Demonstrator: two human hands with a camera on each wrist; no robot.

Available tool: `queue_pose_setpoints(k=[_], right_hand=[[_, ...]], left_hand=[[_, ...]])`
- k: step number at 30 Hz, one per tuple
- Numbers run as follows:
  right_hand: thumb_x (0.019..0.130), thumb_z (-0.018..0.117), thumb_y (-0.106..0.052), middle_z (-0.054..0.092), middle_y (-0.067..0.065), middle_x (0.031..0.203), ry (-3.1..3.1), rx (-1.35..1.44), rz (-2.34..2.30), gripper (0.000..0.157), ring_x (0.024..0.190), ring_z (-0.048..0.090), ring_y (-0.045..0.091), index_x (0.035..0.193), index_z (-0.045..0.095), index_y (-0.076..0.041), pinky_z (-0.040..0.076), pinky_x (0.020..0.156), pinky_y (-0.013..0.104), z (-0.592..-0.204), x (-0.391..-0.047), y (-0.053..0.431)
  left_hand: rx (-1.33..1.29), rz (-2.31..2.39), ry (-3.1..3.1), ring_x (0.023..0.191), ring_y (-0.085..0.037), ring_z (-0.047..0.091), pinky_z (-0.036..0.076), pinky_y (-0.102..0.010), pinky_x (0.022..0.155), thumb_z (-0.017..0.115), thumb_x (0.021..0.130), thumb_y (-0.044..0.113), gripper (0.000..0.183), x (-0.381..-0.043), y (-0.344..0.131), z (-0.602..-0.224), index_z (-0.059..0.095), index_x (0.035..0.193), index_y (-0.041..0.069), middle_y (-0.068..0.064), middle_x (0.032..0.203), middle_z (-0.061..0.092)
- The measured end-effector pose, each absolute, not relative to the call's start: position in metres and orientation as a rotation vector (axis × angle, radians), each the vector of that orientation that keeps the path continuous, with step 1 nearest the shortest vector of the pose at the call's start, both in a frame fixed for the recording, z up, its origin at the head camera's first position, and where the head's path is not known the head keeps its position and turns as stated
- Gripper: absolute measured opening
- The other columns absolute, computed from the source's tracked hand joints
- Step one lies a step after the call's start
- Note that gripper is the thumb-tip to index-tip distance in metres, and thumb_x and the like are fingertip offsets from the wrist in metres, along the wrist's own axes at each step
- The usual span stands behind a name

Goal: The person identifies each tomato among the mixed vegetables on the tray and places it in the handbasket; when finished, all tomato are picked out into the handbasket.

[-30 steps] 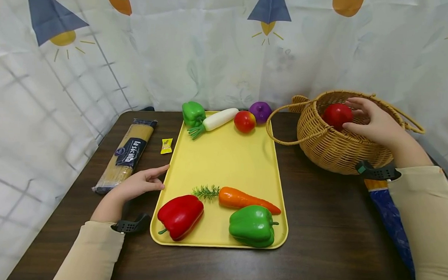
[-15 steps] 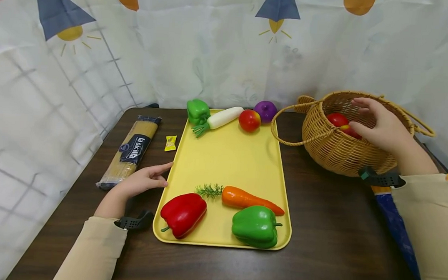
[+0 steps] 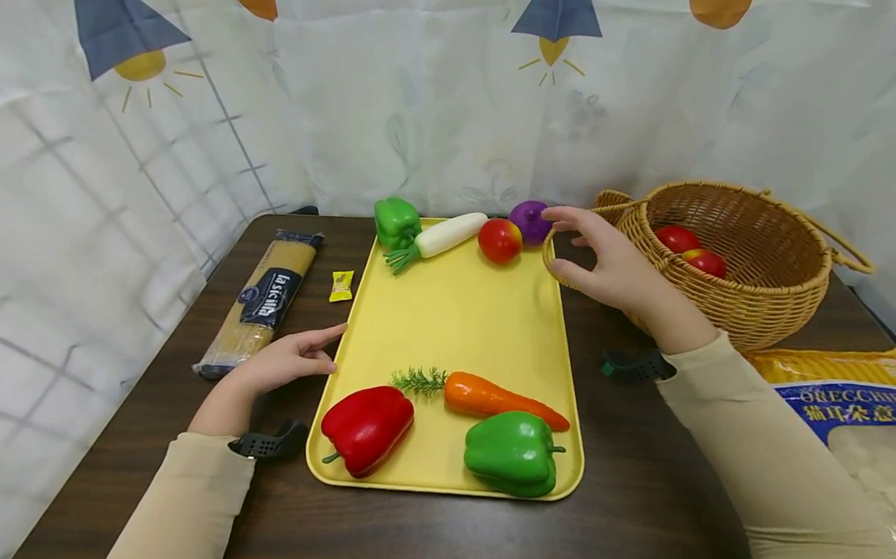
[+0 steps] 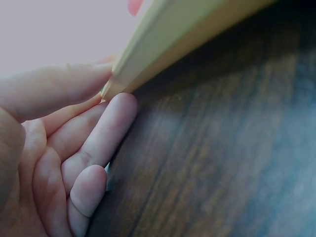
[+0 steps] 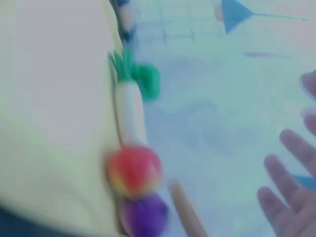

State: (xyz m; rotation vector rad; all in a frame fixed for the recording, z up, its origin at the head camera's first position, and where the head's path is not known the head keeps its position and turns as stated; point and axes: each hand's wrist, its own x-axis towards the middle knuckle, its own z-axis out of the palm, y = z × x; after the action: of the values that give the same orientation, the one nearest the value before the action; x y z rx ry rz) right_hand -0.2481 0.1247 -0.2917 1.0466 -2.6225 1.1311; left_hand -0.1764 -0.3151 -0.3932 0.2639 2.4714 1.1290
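Note:
My left hand rests at the left side of the yellow tray, index finger straight and fingertips touching its rim. In the left wrist view, the thumb and fingers meet that tray edge. My right hand is in the air by the tray's back right corner, fingers spread, holding nothing. It overlaps the basket's handle and comes close to a purple onion. Beside the onion sit a red-and-yellow round fruit, a white radish and a green bell pepper. Two red fruits lie inside the wicker basket.
The tray's front holds a red bell pepper, a carrot and another green bell pepper. Left of it lie a spaghetti packet and a small yellow sachet. An orecchiette bag lies at right, partly behind my sleeve.
My right hand has released a red fruit inside the basket, then swung left out of it toward the tray's back right corner. The left hand has kept its place at the rim.

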Motion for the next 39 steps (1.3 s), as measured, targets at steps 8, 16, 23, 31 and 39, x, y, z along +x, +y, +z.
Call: queue_pose_setpoints(k=[8,16,23,31,39], right_hand=[[0.084,0.060,-0.011,0.039,0.011,0.138,-2.601,1.075,1.466,0.062,0.124,0.040,0.027,0.138,0.032,-0.008,0.030,0.104,0.044,-0.322,-0.269,0.073],[0.085,0.061,-0.018,0.031,0.005,0.145,-2.657,0.960,1.582,0.067,0.133,0.029,0.023,0.142,0.025,-0.012,0.026,0.108,0.043,-0.344,-0.287,0.052],[0.084,0.061,-0.015,0.032,0.007,0.145,-2.641,0.841,1.582,0.065,0.134,0.028,0.022,0.140,0.028,-0.009,0.025,0.108,0.043,-0.352,-0.296,0.051],[0.084,0.061,-0.020,0.028,0.005,0.147,-2.690,0.730,1.525,0.067,0.136,0.025,0.023,0.141,0.026,-0.013,0.023,0.108,0.045,-0.357,-0.302,0.050],[0.084,0.061,-0.022,0.027,0.004,0.148,-2.691,0.642,1.508,0.068,0.135,0.025,0.023,0.142,0.027,-0.015,0.025,0.107,0.047,-0.364,-0.307,0.045]], left_hand=[[0.255,1.135,2.467,0.083,-0.018,0.054,0.044,-0.028,0.079,0.060,0.086,0.027,0.067,-0.177,-0.315,-0.393,0.029,0.143,0.012,-0.011,0.100,0.063],[0.241,1.137,2.465,0.082,-0.019,0.053,0.044,-0.028,0.076,0.060,0.086,0.027,0.066,-0.175,-0.315,-0.393,0.029,0.143,0.013,-0.010,0.094,0.062],[0.249,1.144,2.464,0.083,-0.019,0.053,0.044,-0.029,0.079,0.060,0.086,0.028,0.066,-0.176,-0.314,-0.394,0.030,0.143,0.013,-0.011,0.100,0.061],[0.243,1.147,2.471,0.082,-0.020,0.052,0.044,-0.030,0.079,0.061,0.086,0.028,0.067,-0.176,-0.314,-0.395,0.030,0.143,0.013,-0.011,0.101,0.061],[0.250,1.142,2.484,0.083,-0.019,0.053,0.044,-0.030,0.079,0.061,0.086,0.028,0.067,-0.176,-0.314,-0.396,0.030,0.142,0.012,-0.011,0.106,0.061]])
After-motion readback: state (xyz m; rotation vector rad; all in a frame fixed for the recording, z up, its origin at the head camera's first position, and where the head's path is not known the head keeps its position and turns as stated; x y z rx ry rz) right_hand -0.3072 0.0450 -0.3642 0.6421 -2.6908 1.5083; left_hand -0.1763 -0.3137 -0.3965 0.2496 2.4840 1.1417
